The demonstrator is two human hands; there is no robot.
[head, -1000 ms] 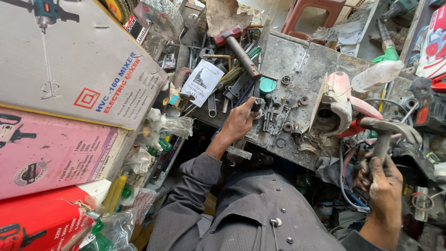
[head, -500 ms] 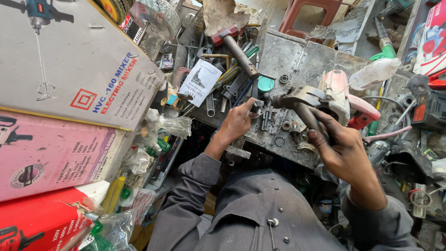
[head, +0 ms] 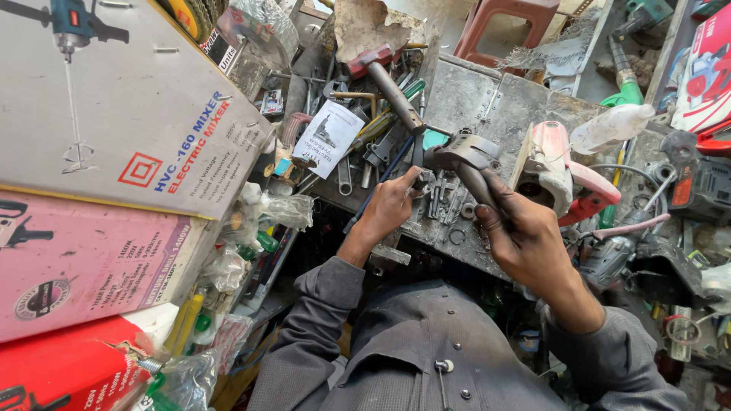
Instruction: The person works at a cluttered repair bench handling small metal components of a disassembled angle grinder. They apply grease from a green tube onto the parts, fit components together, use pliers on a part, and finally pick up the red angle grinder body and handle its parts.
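Three large cartons stack along the left edge: a grey-white carton [head: 129,99] with blue and red lettering and a picture of a mixer drill, a pink carton [head: 84,266] beneath it, and a red carton [head: 65,373] cut off at the bottom corner. A small white printed leaflet [head: 329,138] lies among spanners on the grey tabletop [head: 487,95]. At the far right a red-and-white box [head: 708,72] is cropped by the frame. The right hand [head: 525,236] has its grip wrapped tight around the handle of a dark grey metal tool [head: 468,164], held just above the tabletop's front edge. The left hand [head: 392,202] rests on the tabletop beside small metal parts [head: 442,199], fingertips pressed together on something too small to make out. A pink power tool [head: 560,171] sits just right of the grey tool, partly hidden behind the wrist
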